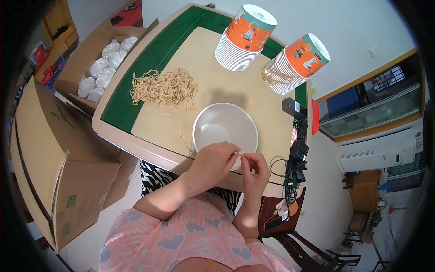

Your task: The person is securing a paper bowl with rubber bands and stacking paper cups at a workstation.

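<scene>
Above the near rim of a white round bucket (224, 122), both hands meet with fingertips pinched. My left hand (210, 163) and my right hand (254, 174) hold a short bit of thin, pale string (239, 154) between them. The bucket stands upright at the table's near edge, and its inside looks bare where it shows. A loose heap of tan string (165, 88) lies to the far left of the bucket. One strand trails from the heap down toward the bucket's left side; where it ends is hidden.
Two tall stacks of orange and green paper buckets, a middle stack (247, 38) and a right stack (297, 63), stand at the back; tan strings drape over the right one. Black adapters and cables (297, 152) line the right edge. Left are cardboard boxes (86, 167), one holding white wrapped cups (106, 68).
</scene>
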`<state>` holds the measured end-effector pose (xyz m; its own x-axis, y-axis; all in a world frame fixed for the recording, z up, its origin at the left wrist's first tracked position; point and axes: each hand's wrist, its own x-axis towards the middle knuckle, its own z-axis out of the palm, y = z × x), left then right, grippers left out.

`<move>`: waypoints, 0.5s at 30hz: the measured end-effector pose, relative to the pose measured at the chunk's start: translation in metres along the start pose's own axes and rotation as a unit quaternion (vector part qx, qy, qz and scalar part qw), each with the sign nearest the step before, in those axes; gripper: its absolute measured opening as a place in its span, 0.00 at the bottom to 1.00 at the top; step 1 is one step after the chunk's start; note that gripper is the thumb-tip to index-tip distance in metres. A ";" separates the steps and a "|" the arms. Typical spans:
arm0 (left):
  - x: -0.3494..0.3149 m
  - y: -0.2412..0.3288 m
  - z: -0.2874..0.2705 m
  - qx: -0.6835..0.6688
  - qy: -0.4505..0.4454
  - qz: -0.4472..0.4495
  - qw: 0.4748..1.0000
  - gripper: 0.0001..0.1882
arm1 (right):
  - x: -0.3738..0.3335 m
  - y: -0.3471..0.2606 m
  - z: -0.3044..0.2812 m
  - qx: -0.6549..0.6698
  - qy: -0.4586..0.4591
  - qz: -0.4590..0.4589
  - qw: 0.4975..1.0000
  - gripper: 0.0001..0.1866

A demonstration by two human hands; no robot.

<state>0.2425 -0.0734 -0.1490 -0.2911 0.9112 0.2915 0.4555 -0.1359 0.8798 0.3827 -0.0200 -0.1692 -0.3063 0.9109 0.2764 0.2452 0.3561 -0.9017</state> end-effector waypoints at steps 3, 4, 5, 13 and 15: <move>0.001 -0.002 0.003 -0.004 -0.005 0.018 1.000 0.06 | -0.002 0.002 -0.001 -0.003 -0.011 0.002 1.000 0.03; 0.002 -0.003 0.004 0.027 0.004 0.031 0.999 0.05 | -0.003 0.003 -0.001 -0.008 -0.022 0.005 1.000 0.03; 0.002 -0.003 0.005 0.058 0.012 0.044 0.997 0.05 | -0.003 0.005 -0.001 -0.008 -0.022 0.005 1.000 0.03; 0.002 -0.006 0.019 0.149 0.046 0.055 0.986 0.03 | -0.002 0.007 -0.002 -0.028 0.008 -0.023 0.999 0.01; 0.002 -0.007 0.020 0.146 0.048 0.053 0.987 0.03 | -0.001 0.008 -0.001 -0.023 0.013 -0.026 0.999 0.01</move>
<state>0.2559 -0.0624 -0.1621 -0.3006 0.8554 0.4219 0.7068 -0.0972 0.7007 0.3858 -0.0179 -0.1768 -0.2951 0.8959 0.3319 0.2725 0.4119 -0.8695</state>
